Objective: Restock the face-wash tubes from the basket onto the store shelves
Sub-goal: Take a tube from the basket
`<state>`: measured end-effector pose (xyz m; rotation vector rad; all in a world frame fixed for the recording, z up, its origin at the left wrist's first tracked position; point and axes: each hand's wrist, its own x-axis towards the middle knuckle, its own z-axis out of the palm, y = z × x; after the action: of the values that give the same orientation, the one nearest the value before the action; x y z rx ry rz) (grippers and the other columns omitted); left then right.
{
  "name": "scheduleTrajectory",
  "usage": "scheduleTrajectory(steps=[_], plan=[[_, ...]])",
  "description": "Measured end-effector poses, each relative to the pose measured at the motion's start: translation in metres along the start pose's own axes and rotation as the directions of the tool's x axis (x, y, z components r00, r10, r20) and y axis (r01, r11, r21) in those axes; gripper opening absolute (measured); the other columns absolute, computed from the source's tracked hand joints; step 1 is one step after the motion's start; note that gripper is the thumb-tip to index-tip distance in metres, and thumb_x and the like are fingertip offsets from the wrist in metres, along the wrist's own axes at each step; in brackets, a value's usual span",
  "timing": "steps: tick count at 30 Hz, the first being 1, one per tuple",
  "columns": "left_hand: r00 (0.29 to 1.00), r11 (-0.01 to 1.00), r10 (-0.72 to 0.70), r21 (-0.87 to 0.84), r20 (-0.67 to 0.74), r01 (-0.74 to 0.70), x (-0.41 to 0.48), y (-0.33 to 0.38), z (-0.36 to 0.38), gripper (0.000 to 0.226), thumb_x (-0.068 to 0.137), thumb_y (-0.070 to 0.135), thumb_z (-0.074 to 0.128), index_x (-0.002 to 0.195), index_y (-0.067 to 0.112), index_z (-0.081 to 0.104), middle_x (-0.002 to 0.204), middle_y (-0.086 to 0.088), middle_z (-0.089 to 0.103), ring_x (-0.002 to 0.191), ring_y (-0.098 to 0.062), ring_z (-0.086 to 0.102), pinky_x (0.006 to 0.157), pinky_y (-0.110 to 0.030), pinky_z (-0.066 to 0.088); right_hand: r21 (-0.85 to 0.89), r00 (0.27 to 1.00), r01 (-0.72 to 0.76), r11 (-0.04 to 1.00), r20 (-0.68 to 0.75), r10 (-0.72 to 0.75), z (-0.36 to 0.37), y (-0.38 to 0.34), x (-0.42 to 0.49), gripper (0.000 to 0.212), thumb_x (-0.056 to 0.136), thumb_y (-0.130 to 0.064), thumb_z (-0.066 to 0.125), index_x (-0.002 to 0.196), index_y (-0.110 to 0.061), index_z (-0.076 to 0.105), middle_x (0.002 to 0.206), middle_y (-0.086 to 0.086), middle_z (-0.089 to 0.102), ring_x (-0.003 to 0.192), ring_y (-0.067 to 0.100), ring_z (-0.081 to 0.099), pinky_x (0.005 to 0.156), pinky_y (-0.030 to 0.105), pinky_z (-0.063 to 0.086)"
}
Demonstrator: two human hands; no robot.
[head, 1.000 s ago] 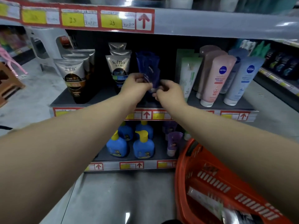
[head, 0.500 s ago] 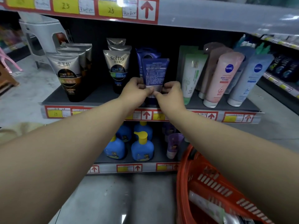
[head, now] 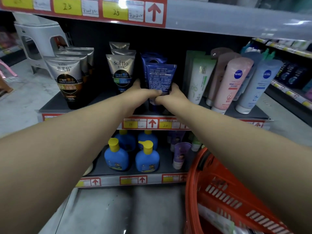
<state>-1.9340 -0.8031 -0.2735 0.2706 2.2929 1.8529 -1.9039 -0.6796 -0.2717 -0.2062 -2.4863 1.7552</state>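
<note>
Blue face-wash tube [head: 160, 77] stands upright on the middle shelf [head: 101, 103], where I see both arms outstretched, left hand [head: 143, 93] and right hand [head: 174, 96] pinching its lower end, fingers curled.

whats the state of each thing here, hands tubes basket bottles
blue tube: upright, cap down, back print facing out, held low
left hand: gripping the blue tube's left side
right hand: gripping its right side
Softto tubes: standing cap down
Nivea tubes: cap down, leaning
pump bottles: upright, capped
orange basket: holding some stock
</note>
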Motion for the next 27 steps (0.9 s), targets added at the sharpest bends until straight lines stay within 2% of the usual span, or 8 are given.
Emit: scheduleTrajectory(steps=[2, 4, 7, 12, 16, 20, 24, 27], plan=[[1.000, 1.000, -0.011, -0.008, 0.027, 0.011, 0.001, 0.000, 0.004, 0.082, 0.070, 0.030, 0.076, 0.142, 0.020, 0.037, 0.129, 0.002, 0.058, 0.116, -0.014, 0.055, 0.102, -0.028, 0.041, -0.035, 0.999, -0.015, 0.999, 0.027, 0.016, 0.003, -0.001, 0.005, 0.068, 0.073, -0.005, 0.074, 0.132, -0.012, 0.041, 0.119, 0.005, 0.061, 0.109, 0.018, 0.058, 0.091, 0.025, 0.044], [1.000, 1.000, -0.005, -0.014, 0.003, 0.005, 0.000, 0.000, 0.008, 0.066, 0.080, 0.024, 0.070, 0.139, 0.019, 0.041, 0.125, 0.000, 0.060, 0.111, -0.014, 0.057, 0.093, -0.023, 0.042, -0.023, 0.999, -0.026, 0.999, 0.037, 0.027, 0.006, -0.001, 0.010, 0.069, 0.072, -0.002, 0.073, 0.132, -0.011, 0.042, 0.120, 0.007, 0.061, 0.111, 0.020, 0.058, 0.095, 0.028, 0.045], [0.999, 1.000, 0.015, -0.001, -0.033, -0.015, -0.003, 0.002, 0.009, 0.056, 0.086, 0.021, 0.064, 0.138, 0.018, 0.043, 0.122, -0.001, 0.060, 0.107, -0.014, 0.057, 0.086, -0.021, 0.041, -0.004, 0.999, -0.031, 1.000, 0.035, 0.031, 0.006, -0.001, 0.009, 0.068, 0.072, -0.001, 0.072, 0.133, -0.012, 0.042, 0.120, 0.007, 0.061, 0.109, 0.021, 0.058, 0.094, 0.028, 0.046], [0.999, 0.999, 0.015, 0.041, -0.034, -0.014, -0.004, 0.001, 0.008, 0.062, 0.085, 0.024, 0.064, 0.141, 0.017, 0.040, 0.127, -0.002, 0.059, 0.114, -0.017, 0.056, 0.092, -0.024, 0.042, -0.029, 1.000, -0.009, 1.000, 0.020, 0.009, 0.004, 0.000, 0.002, 0.059, 0.076, -0.002, 0.069, 0.129, -0.010, 0.043, 0.116, 0.006, 0.061, 0.100, 0.016, 0.057, 0.081, 0.022, 0.042], [0.999, 0.998, 0.007, 0.058, -0.054, -0.004, -0.015, 0.002, 0.006, 0.081, 0.069, 0.034, 0.073, 0.141, 0.017, 0.039, 0.128, 0.003, 0.057, 0.113, -0.014, 0.055, 0.096, -0.026, 0.041, -0.099, 1.000, 0.013, 0.995, -0.004, -0.014, -0.001, 0.000, -0.007, 0.063, 0.078, -0.009, 0.071, 0.133, -0.008, 0.040, 0.124, 0.006, 0.056, 0.109, 0.018, 0.055, 0.087, 0.024, 0.043], [0.995, 0.987, 0.007, 0.163, -0.099, 0.009, -0.038, 0.007, 0.009, 0.069, 0.083, 0.026, 0.064, 0.144, 0.016, 0.033, 0.132, 0.003, 0.052, 0.114, -0.012, 0.052, 0.098, -0.028, 0.041, -0.115, 1.000, 0.019, 0.993, -0.011, -0.021, -0.016, -0.002, -0.027, 0.082, 0.082, -0.006, 0.064, 0.149, -0.007, 0.017, 0.149, 0.014, 0.034, 0.134, 0.024, 0.039, 0.104, 0.028, 0.040], [0.991, 0.916, 0.073, 0.400, -0.112, -0.023, -0.078, 0.015, 0.024, 0.058, 0.086, 0.018, 0.055, 0.141, 0.017, 0.035, 0.134, 0.000, 0.054, 0.116, -0.015, 0.053, 0.101, -0.031, 0.042, -0.274, 0.995, 0.104, 0.956, 0.015, -0.103, -0.041, 0.007, -0.058, 0.071, 0.085, -0.008, 0.058, 0.147, -0.007, 0.024, 0.148, 0.013, 0.037, 0.134, 0.022, 0.040, 0.099, 0.022, 0.036], [0.993, 0.776, 0.114, 0.626, -0.022, -0.075, -0.111, 0.019, 0.045, 0.062, 0.086, 0.013, 0.053, 0.144, 0.014, 0.032, 0.141, -0.007, 0.048, 0.125, -0.024, 0.050, 0.099, -0.029, 0.040, -0.476, 0.979, 0.203, 0.856, 0.081, -0.187, -0.062, 0.020, -0.084, 0.069, 0.082, -0.011, 0.058, 0.145, -0.006, 0.030, 0.146, 0.013, 0.040, 0.133, 0.024, 0.041, 0.104, 0.022, 0.031]])
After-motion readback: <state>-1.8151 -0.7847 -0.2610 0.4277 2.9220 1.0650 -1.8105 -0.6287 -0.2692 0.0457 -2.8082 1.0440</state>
